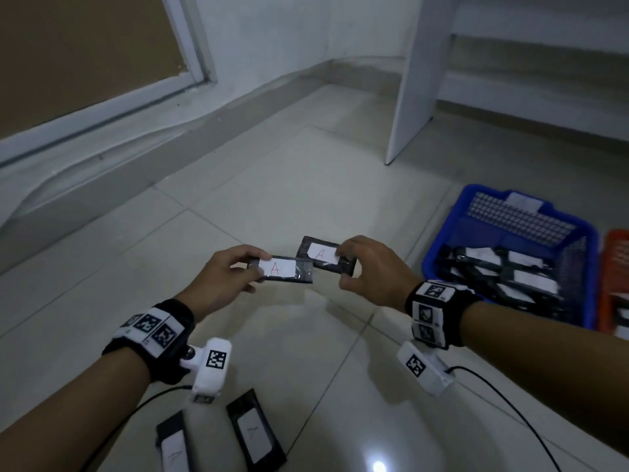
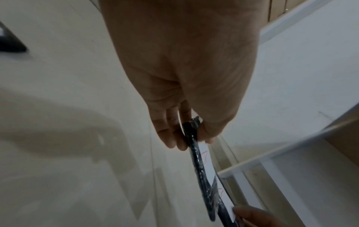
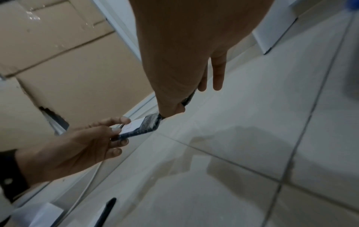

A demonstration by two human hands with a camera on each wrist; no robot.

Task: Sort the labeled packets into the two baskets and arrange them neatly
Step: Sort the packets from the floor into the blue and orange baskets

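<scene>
I see the tiled floor (image 1: pixel 306 185) filling the frame. At right, the blue basket (image 1: pixel 578 229) holds several black packets; an orange basket (image 1: pixel 614 253) sits just beside it at the right edge. Mid-frame, my left hand (image 1: pixel 224 277) pinches one black packet (image 1: pixel 289 270), thumb on top, its label showing a red A. My right hand (image 1: pixel 367 267) pinches a second packet (image 1: pixel 326 257), also marked A, their inner ends overlapping. Two floor packets (image 1: pixel 255 434) lie at bottom left.
</scene>
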